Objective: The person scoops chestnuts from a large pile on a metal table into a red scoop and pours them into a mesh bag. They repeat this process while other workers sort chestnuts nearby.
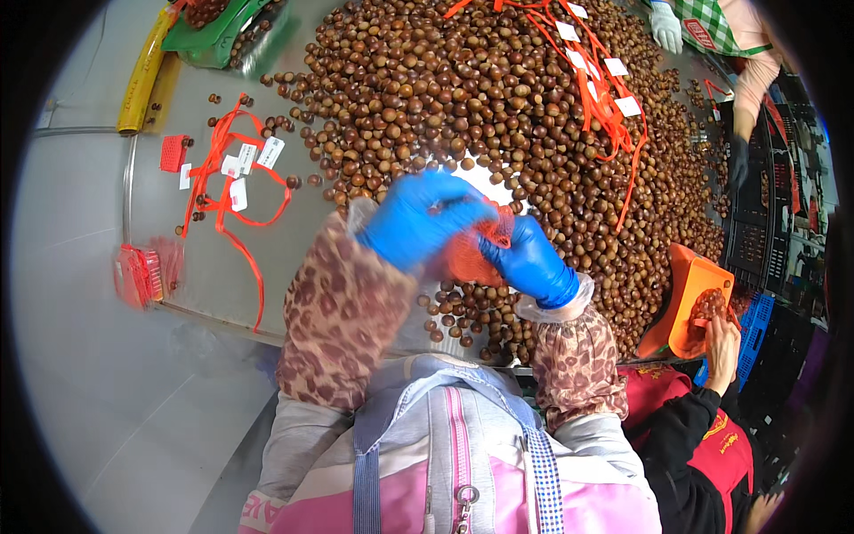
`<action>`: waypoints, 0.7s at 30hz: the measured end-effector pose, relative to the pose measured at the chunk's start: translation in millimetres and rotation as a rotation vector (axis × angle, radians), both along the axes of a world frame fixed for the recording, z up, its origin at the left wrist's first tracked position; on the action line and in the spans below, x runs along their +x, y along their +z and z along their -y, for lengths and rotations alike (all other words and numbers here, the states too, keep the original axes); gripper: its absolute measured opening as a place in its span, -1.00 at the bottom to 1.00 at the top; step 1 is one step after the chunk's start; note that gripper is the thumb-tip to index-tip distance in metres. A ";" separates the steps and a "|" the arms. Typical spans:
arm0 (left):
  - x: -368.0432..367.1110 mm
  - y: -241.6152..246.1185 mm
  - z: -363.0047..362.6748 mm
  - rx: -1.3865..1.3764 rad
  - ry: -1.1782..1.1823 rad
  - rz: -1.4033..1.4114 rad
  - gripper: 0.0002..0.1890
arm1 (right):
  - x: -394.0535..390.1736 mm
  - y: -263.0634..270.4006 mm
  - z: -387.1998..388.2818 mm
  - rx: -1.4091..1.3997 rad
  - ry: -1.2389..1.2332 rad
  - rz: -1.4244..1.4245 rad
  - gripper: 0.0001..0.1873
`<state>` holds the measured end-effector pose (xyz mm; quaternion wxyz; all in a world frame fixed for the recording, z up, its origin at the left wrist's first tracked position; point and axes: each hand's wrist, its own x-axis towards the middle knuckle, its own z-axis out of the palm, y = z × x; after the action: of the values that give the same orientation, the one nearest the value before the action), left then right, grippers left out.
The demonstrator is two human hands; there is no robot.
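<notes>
Both my hands wear blue gloves and meet over a heap of brown chestnuts (413,100) on a metal table. My right hand (534,263) grips the gathered upper part of a red mesh bag (470,259). The bag's body hangs below the fingers and is blurred; its contents are hard to make out. Against the bag's neck is my left hand (427,217), smeared by motion, with bent fingers; whether it pinches the mesh is unclear. A white surface (490,183) shows among the nuts just beyond the hands. Loose chestnuts (460,314) lie between my forearms.
Orange ribbons with white tags lie left (223,153) and atop the heap (600,87). A green scoop (213,33) and yellow tube (147,70) are far left. At right, a co-worker's hand (724,350) holds a mesh bag by an orange scoop (690,294). Another person's gloved hand (665,28) is beyond.
</notes>
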<state>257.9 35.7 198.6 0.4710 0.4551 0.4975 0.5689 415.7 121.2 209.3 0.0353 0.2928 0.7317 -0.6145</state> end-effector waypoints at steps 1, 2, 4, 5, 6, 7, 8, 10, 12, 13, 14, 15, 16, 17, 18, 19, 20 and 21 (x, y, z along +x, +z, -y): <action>-8.3 -12.5 1.1 0.163 -0.024 -0.018 -0.76 | 4.0 3.9 5.6 -0.370 -0.081 -0.088 -0.69; -8.5 -27.5 0.3 -0.002 -0.092 0.267 -0.67 | 4.6 8.2 7.7 -0.320 -0.004 -0.228 -0.71; 4.2 -55.9 0.9 -0.123 -0.090 0.740 -0.66 | 5.7 17.2 8.8 -0.456 -0.018 -0.330 -0.73; 14.2 -67.2 3.3 -0.139 -0.068 0.872 -0.65 | 3.5 18.2 7.1 -0.644 -0.070 -0.329 -0.74; 27.5 -76.8 6.4 -0.151 -0.047 0.992 -0.65 | 2.4 16.3 5.7 -0.732 -0.224 -0.314 -0.80; 41.0 -84.6 10.0 -0.166 -0.020 1.109 -0.64 | -3.6 9.0 -5.5 -0.701 -0.147 -0.364 -0.82; 51.7 -91.7 14.8 -0.176 0.001 1.174 -0.64 | -8.4 -2.6 -9.0 -0.691 -0.257 -0.297 -0.82; 69.6 -102.6 24.0 -0.192 0.045 1.284 -0.63 | -16.6 -39.1 -14.6 -0.685 -0.373 -0.316 -0.81; 81.7 -111.8 34.2 -0.209 0.072 1.340 -0.62 | -10.0 -77.9 -14.9 -0.692 -0.449 -0.284 -0.78; 86.5 -116.4 38.9 -0.218 0.083 1.359 -0.61 | -1.2 -93.1 -14.0 -0.695 -0.487 -0.244 -0.77; 90.6 -120.9 43.3 -0.228 0.091 1.382 -0.61 | 7.7 -104.9 -12.5 -0.667 -0.508 -0.263 -0.75; 94.8 -125.2 47.1 -0.236 0.102 1.399 -0.60 | 16.3 -113.1 -9.1 -0.640 -0.530 -0.281 -0.74; 100.0 -128.6 51.6 -0.239 0.115 1.425 -0.60 | 29.0 -115.8 -10.4 -0.625 -0.520 -0.231 -0.68; 105.0 -131.6 55.2 -0.241 0.128 1.439 -0.59 | 39.1 -116.5 -10.6 -0.592 -0.508 -0.201 -0.60; 111.4 -133.2 58.6 -0.239 0.145 1.453 -0.58 | 54.1 -112.5 -8.0 -0.457 -0.485 -0.142 -0.55; 116.4 -134.0 61.6 -0.234 0.168 1.469 -0.58 | 69.3 -106.4 -4.5 -0.682 -0.580 -0.113 -0.49; 120.8 -133.8 64.4 -0.220 0.189 1.478 -0.57 | 80.5 -102.1 -0.8 -0.638 -0.625 -0.011 -0.45; 123.3 -133.2 66.7 -0.225 0.191 1.488 -0.57 | 90.1 -98.9 5.4 -0.603 -0.627 0.032 -0.41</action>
<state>381.2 -31.1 65.4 0.6746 -0.1444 0.1408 0.7101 505.9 115.8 110.3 -0.0578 0.4870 0.3947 -0.7770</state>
